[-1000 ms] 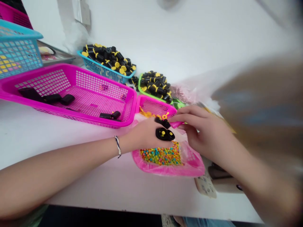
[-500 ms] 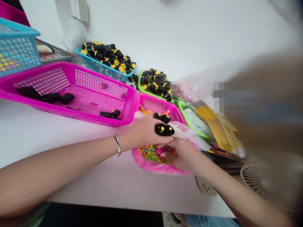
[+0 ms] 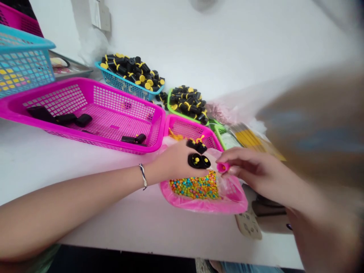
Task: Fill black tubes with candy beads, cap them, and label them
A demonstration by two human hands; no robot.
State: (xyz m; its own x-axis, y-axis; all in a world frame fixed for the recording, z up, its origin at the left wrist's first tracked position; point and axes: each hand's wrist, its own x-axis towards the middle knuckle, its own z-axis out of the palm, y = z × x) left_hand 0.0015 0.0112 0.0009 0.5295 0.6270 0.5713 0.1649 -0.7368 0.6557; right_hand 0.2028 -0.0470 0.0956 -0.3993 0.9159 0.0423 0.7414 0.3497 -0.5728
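Note:
My left hand [image 3: 178,161] is closed around several black plastic tubes [image 3: 195,160], their open ends facing right with bits of yellow inside. It hangs over a pink basket [image 3: 204,206] lined with a clear plastic bag. Small multicoloured balls [image 3: 196,186] lie in that lining. Between the thumb and fingers of my right hand [image 3: 250,167] is a small pink cup [image 3: 223,167], its mouth turned toward the tubes. Something orange shows inside the cup. A short gap separates the cup from the tubes.
A large pink basket [image 3: 113,142] with a few black pieces stands to the left. Behind are a blue basket [image 3: 125,83] and a green basket [image 3: 171,108] heaped with black-and-yellow pieces. A patterned phone-like object [image 3: 248,224] lies at the right table edge.
My right hand has lifted out of the coloured balls and moved right, bringing the pink cup with it. My left hand keeps its hold on the black tubes almost in place.

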